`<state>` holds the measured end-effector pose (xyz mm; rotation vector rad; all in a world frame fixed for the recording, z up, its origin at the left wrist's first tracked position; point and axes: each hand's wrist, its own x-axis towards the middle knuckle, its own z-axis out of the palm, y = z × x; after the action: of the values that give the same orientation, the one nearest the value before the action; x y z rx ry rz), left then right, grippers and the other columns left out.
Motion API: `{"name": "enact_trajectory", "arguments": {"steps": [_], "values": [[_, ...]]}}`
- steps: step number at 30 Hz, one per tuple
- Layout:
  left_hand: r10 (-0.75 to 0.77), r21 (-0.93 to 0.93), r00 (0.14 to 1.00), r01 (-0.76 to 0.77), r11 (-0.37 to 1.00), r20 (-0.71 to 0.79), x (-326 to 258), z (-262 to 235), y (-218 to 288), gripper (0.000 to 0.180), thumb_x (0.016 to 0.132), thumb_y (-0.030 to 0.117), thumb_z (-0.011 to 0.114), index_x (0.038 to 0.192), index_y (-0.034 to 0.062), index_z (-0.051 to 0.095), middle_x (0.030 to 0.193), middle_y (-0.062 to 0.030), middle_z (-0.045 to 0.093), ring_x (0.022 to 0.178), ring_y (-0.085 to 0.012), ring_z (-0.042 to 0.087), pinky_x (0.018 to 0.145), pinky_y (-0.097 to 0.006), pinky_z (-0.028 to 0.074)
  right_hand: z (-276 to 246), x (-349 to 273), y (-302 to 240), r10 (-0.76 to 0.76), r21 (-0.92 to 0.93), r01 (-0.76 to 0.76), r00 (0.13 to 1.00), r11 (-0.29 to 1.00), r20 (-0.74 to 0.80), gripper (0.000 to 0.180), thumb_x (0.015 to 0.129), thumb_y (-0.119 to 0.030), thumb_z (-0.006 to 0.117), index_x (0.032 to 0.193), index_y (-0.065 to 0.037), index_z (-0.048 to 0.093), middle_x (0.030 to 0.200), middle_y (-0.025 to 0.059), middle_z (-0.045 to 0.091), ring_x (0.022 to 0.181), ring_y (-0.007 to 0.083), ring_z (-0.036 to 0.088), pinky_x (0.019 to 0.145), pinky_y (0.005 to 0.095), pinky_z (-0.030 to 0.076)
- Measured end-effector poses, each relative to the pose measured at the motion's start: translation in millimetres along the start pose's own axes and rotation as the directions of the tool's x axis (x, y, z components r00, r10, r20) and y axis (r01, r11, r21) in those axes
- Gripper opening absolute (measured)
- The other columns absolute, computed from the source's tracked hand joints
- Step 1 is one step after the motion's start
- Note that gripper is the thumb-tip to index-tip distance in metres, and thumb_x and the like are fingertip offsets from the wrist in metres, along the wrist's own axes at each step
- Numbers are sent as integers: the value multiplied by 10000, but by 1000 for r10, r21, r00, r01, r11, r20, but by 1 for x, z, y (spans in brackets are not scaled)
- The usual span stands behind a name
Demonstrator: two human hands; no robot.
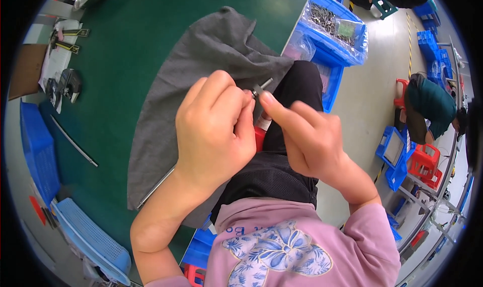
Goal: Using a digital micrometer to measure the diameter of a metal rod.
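Fig.: small metal part pinched between my two hands, above my lap at the table's right edge.

My left hand (214,131) is curled, thumb & fingers pressed onto the small metal part (260,87); its tip juts up-right past my fingertips. Right hand (307,136): index finger touches the part from the right, other fingers loosely bent. Grey cloth (201,61) drapes over the green table (126,45) edge behind.

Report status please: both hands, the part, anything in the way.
Left hand and right hand both pinch a small metal part. Held above grey cloth on green table. Nothing blocking.
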<state>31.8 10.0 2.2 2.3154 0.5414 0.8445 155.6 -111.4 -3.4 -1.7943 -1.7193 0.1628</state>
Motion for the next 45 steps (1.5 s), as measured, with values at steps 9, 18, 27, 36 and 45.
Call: {"name": "enact_trajectory", "arguments": {"steps": [9, 18, 27, 36, 45], "values": [[15, 18, 1000, -15, 1000, 10, 2, -1, -2, 135, 628, -70, 630, 667, 1, 521, 684, -91, 474, 602, -262, 495, 516, -344, 396, 6, 6, 3, -30, -19, 29, 998, 999, -61, 541, 622, 76, 534, 1153, -4, 588, 561, 39, 391, 408, 154, 399, 371, 284, 325], [-17, 25, 1000, 16, 1000, 5, 2, -2, 0, 156, 634, -74, 641, 660, 7, 509, 662, -85, 467, 578, -255, 485, 500, -337, 382, -7, -21, 5, 3, 125, 12, 993, 992, -116, 510, 641, 105, 554, 1141, 10, 593, 538, 35, 373, 399, 143, 369, 364, 276, 288], [-9, 38, 1000, 8, 999, 9, 2, -4, 0, 174, 621, -84, 651, 670, 11, 514, 650, -83, 466, 565, -243, 485, 485, -324, 379, 6, -9, 8, 96, 273, -55, 986, 961, -138, 456, 714, 107, 526, 1164, 38, 554, 554, 27, 440, 432, 101, 398, 408, 236, 314], [13, 89, 1000, -11, 996, -21, -1, -4, 4, 173, 604, -88, 653, 718, 6, 561, 680, -83, 486, 571, -240, 492, 489, -320, 382, 34, 16, 9, 577, 779, -281, 807, 561, -125, 110, 796, -66, 660, 803, 17, 587, 516, -20, 458, 457, 4, 376, 408, 193, 270], [-180, -60, 983, 181, 982, 17, -4, -8, 13, 152, 639, -76, 661, 740, 16, 594, 718, -81, 522, 607, -218, 524, 519, -308, 408, 26, 26, 11, 605, 884, -382, 781, 270, 153, 137, 812, -76, 642, 772, 32, 568, 550, -48, 479, 497, -10, 376, 428, 180, 260]]}}
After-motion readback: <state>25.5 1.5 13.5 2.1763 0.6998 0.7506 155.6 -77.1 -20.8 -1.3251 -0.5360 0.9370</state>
